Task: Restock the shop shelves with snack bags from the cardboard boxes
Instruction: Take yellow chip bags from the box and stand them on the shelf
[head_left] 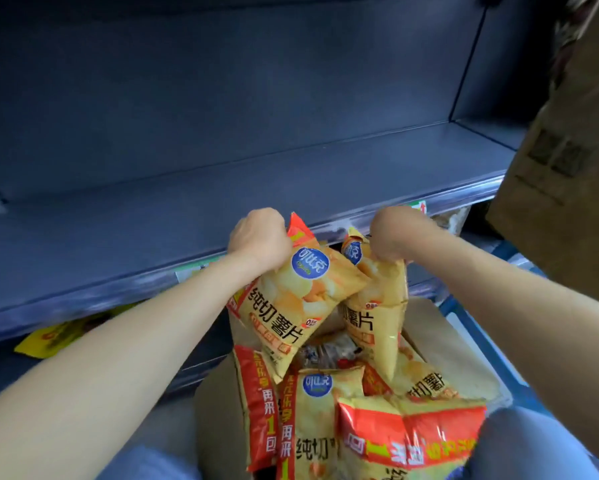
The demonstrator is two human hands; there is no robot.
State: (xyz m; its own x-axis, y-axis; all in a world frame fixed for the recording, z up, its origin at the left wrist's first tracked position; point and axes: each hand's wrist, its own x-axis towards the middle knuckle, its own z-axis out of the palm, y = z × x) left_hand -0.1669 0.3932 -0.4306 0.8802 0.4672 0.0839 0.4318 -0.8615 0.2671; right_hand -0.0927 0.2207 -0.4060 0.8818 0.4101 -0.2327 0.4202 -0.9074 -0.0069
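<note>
My left hand (258, 239) grips the top of a yellow chip bag (291, 299) with a blue round logo. My right hand (396, 233) holds a second yellow chip bag (381, 317) by its top, beside the first. Both bags hang just above an open cardboard box (464, 355) that holds several more yellow and red chip bags (325, 427). The dark blue shelf (187, 216) lies right behind my hands, bare on top.
A large brown cardboard box (564, 188) leans in at the right, over the shelf's end. A yellow packet (59, 336) lies on the lower shelf at the left. Blue crate edges (471, 327) show at the right. My knees in jeans frame the box.
</note>
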